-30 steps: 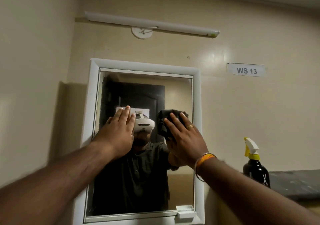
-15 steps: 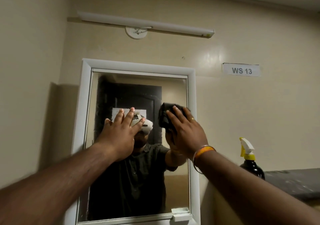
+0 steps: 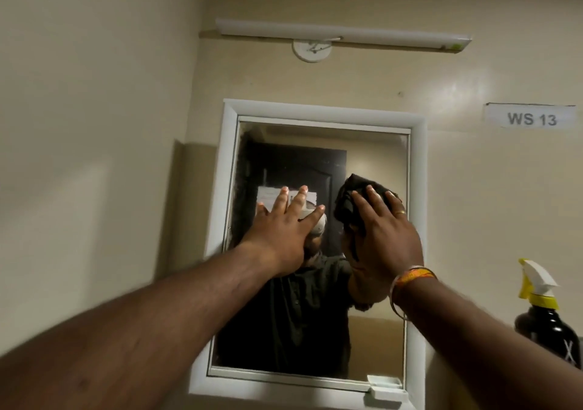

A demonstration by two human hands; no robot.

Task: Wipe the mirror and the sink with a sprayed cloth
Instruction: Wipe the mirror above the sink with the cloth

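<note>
Where glass gleams, crumpled black cloth (image 3: pixel 350 203).

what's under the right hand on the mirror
A dark cloth lies under the right hand, pressed flat against the mirror. Its crumpled edge shows past the fingertips; the rest, and the glass behind, is covered.

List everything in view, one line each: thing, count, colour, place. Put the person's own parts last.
mirror: one, white frame, on the wall, centre
cloth: one, black, against the mirror glass under the right hand
spray bottle: one, black with yellow and white trigger, far right
tube light: one, white, on the wall above the mirror
sign: one, white, reads WS 13, wall upper right
left hand: one, fingers spread flat on the glass
right hand: one, ring and orange wristband, presses the cloth
</note>
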